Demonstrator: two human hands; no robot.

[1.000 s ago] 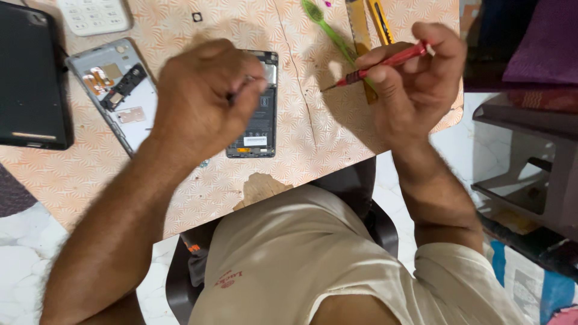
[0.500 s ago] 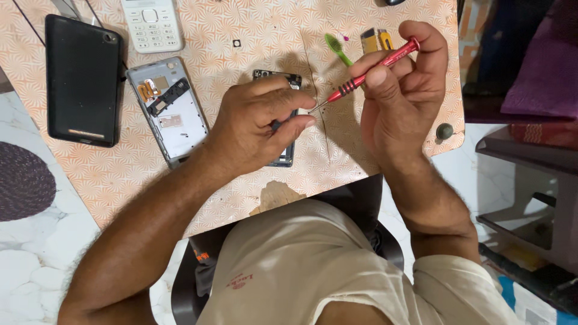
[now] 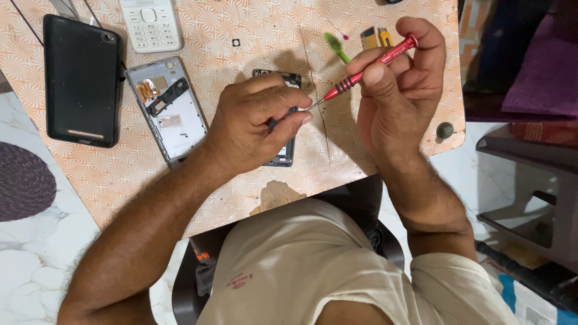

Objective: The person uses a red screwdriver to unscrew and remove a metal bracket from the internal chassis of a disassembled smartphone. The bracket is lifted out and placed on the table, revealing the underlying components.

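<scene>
Screwdriver (image 3: 368, 65) in right hand (image 3: 394, 90)

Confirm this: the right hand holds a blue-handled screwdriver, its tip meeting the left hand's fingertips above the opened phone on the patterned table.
One thing is wrong: the colour. In the head view the slim screwdriver in the right hand has a red handle, not blue. The rest holds: its metal tip meets the left hand fingertips above the opened dark phone on the orange-patterned table.
</scene>
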